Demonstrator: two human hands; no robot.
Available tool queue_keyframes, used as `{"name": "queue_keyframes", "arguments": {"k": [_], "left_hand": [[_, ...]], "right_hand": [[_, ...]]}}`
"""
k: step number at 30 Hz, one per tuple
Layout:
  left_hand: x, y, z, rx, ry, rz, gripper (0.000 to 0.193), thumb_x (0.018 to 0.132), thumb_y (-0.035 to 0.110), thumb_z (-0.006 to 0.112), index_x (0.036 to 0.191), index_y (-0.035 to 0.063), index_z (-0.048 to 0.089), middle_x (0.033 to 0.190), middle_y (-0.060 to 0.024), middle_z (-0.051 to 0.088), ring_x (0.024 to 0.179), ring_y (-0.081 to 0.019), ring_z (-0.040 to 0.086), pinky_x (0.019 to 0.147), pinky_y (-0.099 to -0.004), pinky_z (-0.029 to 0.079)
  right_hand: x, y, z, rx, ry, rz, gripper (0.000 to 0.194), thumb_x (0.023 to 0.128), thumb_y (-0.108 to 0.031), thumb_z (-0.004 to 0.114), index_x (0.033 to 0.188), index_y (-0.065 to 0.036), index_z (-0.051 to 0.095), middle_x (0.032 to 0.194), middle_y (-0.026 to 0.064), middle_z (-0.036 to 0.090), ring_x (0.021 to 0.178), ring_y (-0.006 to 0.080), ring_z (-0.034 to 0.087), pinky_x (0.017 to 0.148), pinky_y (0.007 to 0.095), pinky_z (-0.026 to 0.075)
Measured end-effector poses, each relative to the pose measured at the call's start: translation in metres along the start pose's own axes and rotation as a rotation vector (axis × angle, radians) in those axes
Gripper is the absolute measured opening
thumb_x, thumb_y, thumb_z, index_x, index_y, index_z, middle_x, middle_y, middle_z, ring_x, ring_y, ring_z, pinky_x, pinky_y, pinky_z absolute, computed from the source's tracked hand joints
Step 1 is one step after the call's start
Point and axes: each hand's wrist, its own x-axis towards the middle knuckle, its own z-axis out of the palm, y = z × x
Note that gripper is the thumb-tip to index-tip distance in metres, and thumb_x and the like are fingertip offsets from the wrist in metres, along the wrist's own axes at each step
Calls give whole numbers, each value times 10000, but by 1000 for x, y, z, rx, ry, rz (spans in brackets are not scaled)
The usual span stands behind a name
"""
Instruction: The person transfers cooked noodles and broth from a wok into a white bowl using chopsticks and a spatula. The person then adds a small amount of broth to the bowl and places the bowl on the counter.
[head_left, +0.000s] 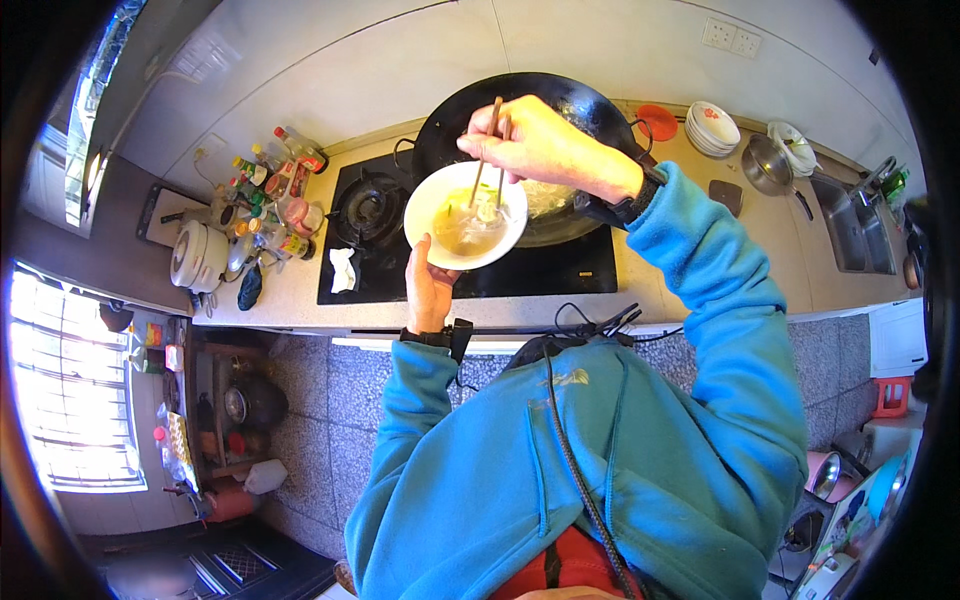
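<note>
A white bowl (421, 204) is held up by my left hand (429, 289), thumb on its rim and fingers underneath. Inside it are a yellowish broth (466, 234), pale noodle-like strands and bits of green. My right hand (544, 142) grips a pair of brown wooden chopsticks (489, 135), their tips down in the bowl's contents. Behind the bowl, a large black wok (442, 124) sits on the cooktop. Pale noodles (547, 196) show in liquid inside the wok, partly hidden by the bowl and my right hand.
A bare gas burner (369, 206) and a crumpled white cloth (343, 270) lie to the left on the black cooktop (525, 281). Seasoning bottles (300, 154) and a rice cooker (199, 255) stand farther left. Rightward are stacked white bowls (712, 127), a steel saucepan (766, 163) and a sink (851, 225).
</note>
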Motion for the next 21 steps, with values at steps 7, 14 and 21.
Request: {"name": "queue_keyframes", "arguments": {"k": [7, 14, 21], "left_hand": [[-1, 0, 1, -12, 7, 8, 428, 974, 281, 557, 1312, 24, 501, 1277, -109, 606, 1137, -246, 617, 940, -399, 521], [-1, 1, 2, 12, 30, 19, 422, 978, 278, 549, 1307, 19, 504, 1256, -114, 622, 1122, -241, 627, 935, -391, 524], [0, 0, 3, 5, 73, 12, 419, 954, 292, 587, 1275, 29, 536, 1241, -104, 634, 1115, -227, 631, 916, -370, 528]], "right_hand": [[1, 1, 1, -4, -43, -47, 224, 954, -221, 615, 865, -17, 637, 662, 21, 580, 561, 90, 537, 529, 244, 462], [-12, 17, 1, -66, -13, 95, 204, 954, -215, 610, 903, -24, 662, 626, -3, 569, 491, 75, 549, 491, 209, 457], [-26, 33, -19, 48, 169, 142, 236, 955, -223, 613, 830, -25, 629, 615, 13, 556, 501, 89, 552, 503, 232, 464]]}}
